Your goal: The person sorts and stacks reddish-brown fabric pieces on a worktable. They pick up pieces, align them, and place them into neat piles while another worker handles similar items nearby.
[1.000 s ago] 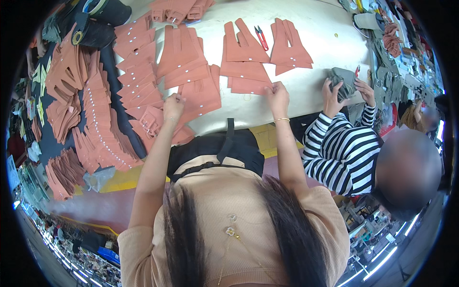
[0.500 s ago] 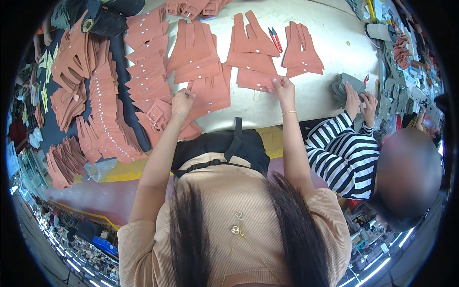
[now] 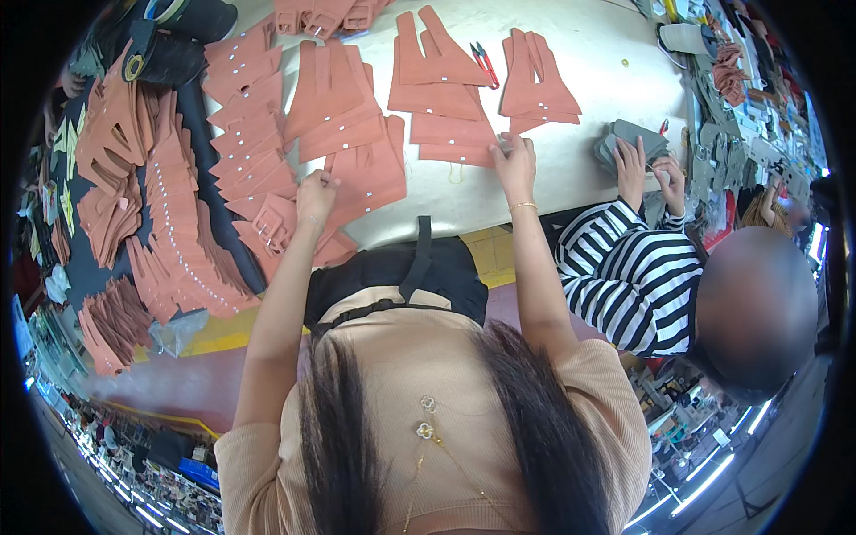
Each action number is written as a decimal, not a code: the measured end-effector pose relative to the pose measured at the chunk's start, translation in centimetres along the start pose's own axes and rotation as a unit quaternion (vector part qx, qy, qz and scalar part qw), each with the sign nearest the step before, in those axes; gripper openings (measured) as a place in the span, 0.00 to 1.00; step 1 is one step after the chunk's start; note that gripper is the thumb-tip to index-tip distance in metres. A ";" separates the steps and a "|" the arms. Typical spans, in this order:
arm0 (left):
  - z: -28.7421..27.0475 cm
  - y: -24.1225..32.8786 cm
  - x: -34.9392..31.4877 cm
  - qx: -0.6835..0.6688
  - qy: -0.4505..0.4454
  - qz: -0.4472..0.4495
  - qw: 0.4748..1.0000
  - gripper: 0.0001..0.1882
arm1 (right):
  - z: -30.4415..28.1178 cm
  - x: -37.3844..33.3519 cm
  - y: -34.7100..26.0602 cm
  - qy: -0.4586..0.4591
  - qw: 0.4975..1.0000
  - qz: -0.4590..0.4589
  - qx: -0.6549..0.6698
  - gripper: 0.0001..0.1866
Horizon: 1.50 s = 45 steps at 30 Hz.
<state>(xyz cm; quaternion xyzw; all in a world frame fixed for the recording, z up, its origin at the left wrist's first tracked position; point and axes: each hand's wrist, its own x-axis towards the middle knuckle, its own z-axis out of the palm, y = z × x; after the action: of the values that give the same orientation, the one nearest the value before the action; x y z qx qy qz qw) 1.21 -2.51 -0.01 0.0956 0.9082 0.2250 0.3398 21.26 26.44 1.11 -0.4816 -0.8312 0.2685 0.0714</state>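
Salmon-coloured flat cut pieces with two-pronged tops lie in overlapping stacks on a pale table. My right hand (image 3: 514, 169) is at the right corner of the lower middle cut piece (image 3: 450, 150), its thumb and forefinger closed on that edge. My left hand (image 3: 317, 193) is curled closed beside the lower left stack of cut pieces (image 3: 373, 183); whatever its fingertips hold, if anything, is hidden. Pieces with a covered buckle (image 3: 272, 223) lie just left of that hand. Red-handled thread snips (image 3: 484, 67) rest between the middle stack and the right stack (image 3: 537, 85).
At the right, a co-worker in a striped top (image 3: 629, 276) handles a stack of grey pieces (image 3: 615, 143). Long rows of salmon pieces (image 3: 183, 214) cover a dark surface at the left. A black cylindrical container (image 3: 169, 58) stands at the back left, a thread cone (image 3: 682, 37) at the back right.
The whole view has shifted, so the table appears farther left and slightly higher. My hands keep about the same places beside the pieces. The co-worker's grey stack lies more spread out.
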 end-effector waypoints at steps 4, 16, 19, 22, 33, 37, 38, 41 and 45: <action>0.1 -0.2 0.1 0.029 0.021 0.017 0.999 0.14 | 0.2 -1.3 0.2 -0.019 1.000 -0.006 -0.015 0.13; -0.2 0.8 -0.7 0.005 0.028 0.004 1.000 0.11 | 0.6 -2.5 -0.9 0.031 0.999 -0.031 -0.024 0.19; -0.3 0.7 -0.8 0.004 0.023 0.008 1.000 0.11 | 0.8 -1.7 -0.8 -0.041 0.995 0.045 0.077 0.19; -0.5 0.9 -1.0 0.015 0.011 0.018 1.000 0.12 | 0.7 -1.0 -0.5 -0.089 0.989 0.033 0.112 0.19; -2.8 3.4 1.3 0.085 0.156 0.193 0.965 0.17 | -5.0 0.9 -3.3 -0.215 0.907 0.144 0.332 0.17; -4.5 4.7 7.2 0.159 0.169 0.171 0.958 0.21 | -8.3 1.1 -5.9 -0.171 0.976 0.053 0.126 0.16; -4.7 5.1 8.3 0.158 0.156 0.142 0.965 0.21 | -9.1 1.1 -6.4 -0.158 0.985 0.024 0.060 0.16; -4.7 6.2 10.1 0.205 0.133 0.075 0.967 0.24 | -11.0 1.0 -8.1 -0.128 0.985 -0.055 -0.101 0.16; -4.8 7.3 11.7 0.220 0.139 -0.005 0.966 0.25 | -14.7 0.7 -10.6 -0.100 0.971 -0.079 -0.204 0.16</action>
<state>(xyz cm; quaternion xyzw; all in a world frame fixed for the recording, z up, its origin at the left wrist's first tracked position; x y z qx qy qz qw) -10.56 6.05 -0.09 0.1312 0.9740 0.0292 0.1823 18.34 28.41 18.89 -0.3895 -0.9067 0.1336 -0.0909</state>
